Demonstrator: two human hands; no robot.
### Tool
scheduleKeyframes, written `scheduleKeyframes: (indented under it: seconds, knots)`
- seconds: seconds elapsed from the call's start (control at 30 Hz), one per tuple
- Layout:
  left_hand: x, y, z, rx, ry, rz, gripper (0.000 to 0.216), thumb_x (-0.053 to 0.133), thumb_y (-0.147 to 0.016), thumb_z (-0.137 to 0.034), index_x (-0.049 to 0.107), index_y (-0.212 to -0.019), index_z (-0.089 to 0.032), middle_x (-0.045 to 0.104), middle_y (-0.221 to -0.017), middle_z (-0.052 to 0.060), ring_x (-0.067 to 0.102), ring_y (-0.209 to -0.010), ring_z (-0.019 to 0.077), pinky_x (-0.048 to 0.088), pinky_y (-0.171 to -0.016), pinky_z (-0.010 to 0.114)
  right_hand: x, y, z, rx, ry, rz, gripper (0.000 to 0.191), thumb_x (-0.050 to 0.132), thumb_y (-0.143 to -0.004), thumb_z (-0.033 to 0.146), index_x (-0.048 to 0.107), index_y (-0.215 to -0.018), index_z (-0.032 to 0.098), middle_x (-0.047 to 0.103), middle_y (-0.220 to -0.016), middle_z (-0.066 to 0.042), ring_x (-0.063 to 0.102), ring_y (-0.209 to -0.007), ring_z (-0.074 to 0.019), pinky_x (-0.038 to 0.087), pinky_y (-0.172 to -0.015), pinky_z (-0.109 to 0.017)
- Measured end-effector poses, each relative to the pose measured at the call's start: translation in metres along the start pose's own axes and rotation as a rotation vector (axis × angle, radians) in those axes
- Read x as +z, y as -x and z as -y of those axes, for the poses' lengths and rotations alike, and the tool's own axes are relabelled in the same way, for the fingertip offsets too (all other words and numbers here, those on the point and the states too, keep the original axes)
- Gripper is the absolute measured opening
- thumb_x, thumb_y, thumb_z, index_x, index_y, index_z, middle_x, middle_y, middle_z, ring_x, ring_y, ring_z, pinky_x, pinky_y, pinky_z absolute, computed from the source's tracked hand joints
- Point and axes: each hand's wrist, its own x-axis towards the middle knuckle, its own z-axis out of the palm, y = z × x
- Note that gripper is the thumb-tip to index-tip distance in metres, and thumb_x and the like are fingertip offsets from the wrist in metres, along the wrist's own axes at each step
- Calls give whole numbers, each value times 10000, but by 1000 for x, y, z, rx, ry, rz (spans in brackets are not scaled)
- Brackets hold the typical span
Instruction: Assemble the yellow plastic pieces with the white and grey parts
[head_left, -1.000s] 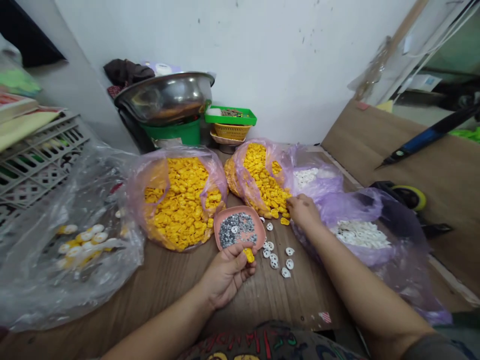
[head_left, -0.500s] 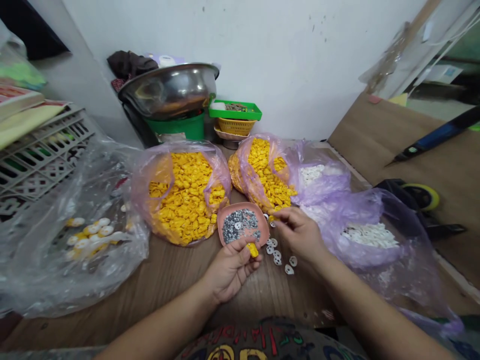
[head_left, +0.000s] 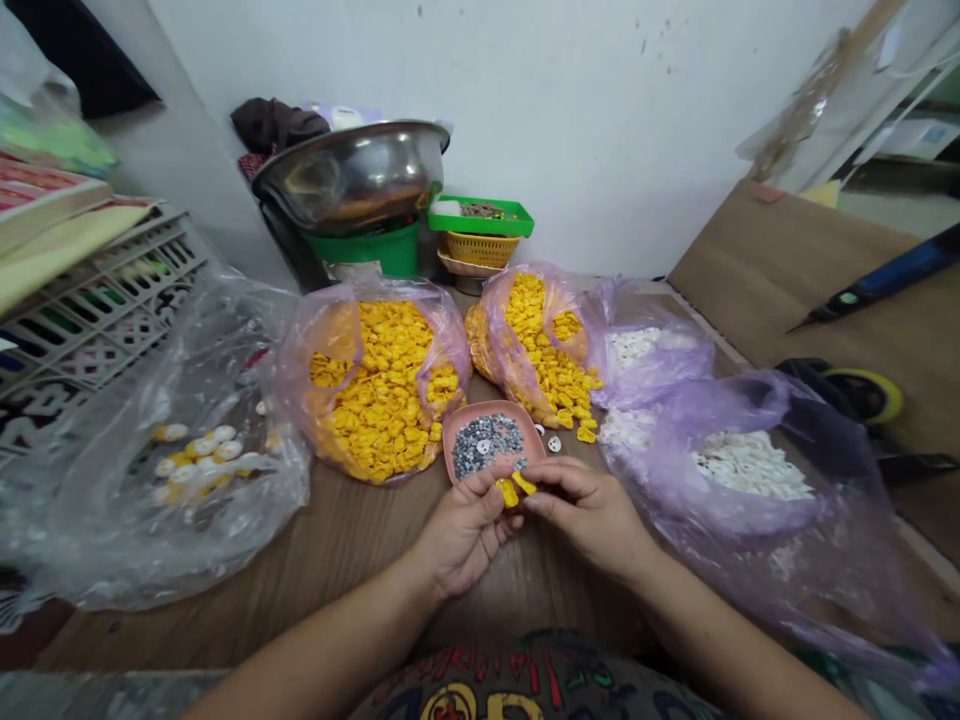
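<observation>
My left hand (head_left: 466,530) pinches a small yellow plastic piece (head_left: 508,492) between thumb and fingers. Close against it, my right hand (head_left: 589,510) grips a second yellow plastic piece (head_left: 524,484). The two pieces are side by side, and I cannot tell whether they touch. Just beyond my hands lies a pink dish (head_left: 450,440) of small grey metal-looking bits (head_left: 491,437), with a white round piece (head_left: 484,446) on top. Another white piece with holes (head_left: 554,443) rests on the table right of the dish; my right hand covers the area nearer me.
Behind the dish stand two bags of yellow pieces (head_left: 386,390) (head_left: 536,340). Purple bags with white pieces (head_left: 754,465) spread to the right. A clear bag (head_left: 225,540) holds white-and-yellow assembled pieces. A steel basin (head_left: 352,175) and green tray (head_left: 480,218) stand at the wall.
My right hand has come from the edge of the right yellow pile back to my left hand, bringing a yellow piece. The view has shifted slightly.
</observation>
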Motion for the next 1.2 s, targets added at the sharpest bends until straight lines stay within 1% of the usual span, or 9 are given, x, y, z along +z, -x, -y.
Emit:
scheduleKeyframes:
  seconds: [0.1,0.17,0.3,0.57,0.7,0.87,1.0,1.1,1.2]
  knots:
    - [-1,0,1,10,-28,4,267,761,-558,-168,662,-806,-154,693,-775,34,622,-680,112,474,-575,176,-3,-1,0,6,35,74,313,658,-650,147,666,-946,248,641,-822,-24,604,-761,-156,507,-718,-319]
    - [-1,1,1,13,-50,2,274,760,-559,-172,664,-814,-151,690,-769,30,613,-673,107,471,-596,186,-4,-2,1,-16,48,106,298,661,-655,141,669,-934,246,634,-828,-24,599,-783,-155,499,-732,-317]
    - [1,1,2,-2,-95,-8,310,760,-559,-194,667,-849,-137,682,-796,40,602,-676,109,473,-625,208,-5,-1,3,-98,105,78,268,678,-666,181,668,-924,251,623,-828,-24,589,-780,-151,493,-716,-307]
    - [5,2,2,-40,-157,-57,316,803,-471,-220,698,-746,-105,676,-684,38,572,-551,86,471,-547,191,-6,-2,2,-98,265,187,292,708,-649,175,668,-931,237,615,-816,-29,578,-781,-157,481,-706,-311]
    - [6,2,4,-48,-150,-71,305,810,-453,-214,697,-709,-92,664,-633,31,561,-526,77,466,-542,187,-6,-3,5,-166,375,216,220,703,-655,165,679,-871,202,608,-770,-37,560,-752,-164,471,-658,-300]
    - [6,1,7,-31,-98,-37,356,822,-419,-249,676,-710,-106,641,-621,20,548,-527,79,450,-527,189,1,-1,9,-341,555,151,238,672,-686,206,650,-921,178,600,-762,-52,518,-725,-178,447,-623,-301]
    - [5,1,6,-58,-103,-33,322,779,-517,-286,648,-764,-127,627,-656,12,555,-547,88,474,-565,227,7,3,5,-451,768,68,229,582,-757,210,618,-976,151,632,-807,-82,502,-723,-201,414,-621,-330]
    - [4,1,4,-77,-101,-6,301,767,-545,-260,633,-780,-129,609,-638,-1,541,-522,75,470,-555,215,9,4,3,-485,845,79,252,560,-778,272,607,-983,133,634,-809,-92,499,-719,-209,394,-592,-327]
    - [3,2,4,-114,-80,20,267,758,-561,-257,627,-751,-122,602,-627,-2,536,-517,70,468,-561,207,7,2,5,-511,860,119,248,542,-788,322,622,-912,122,621,-743,-87,490,-685,-203,386,-573,-321]
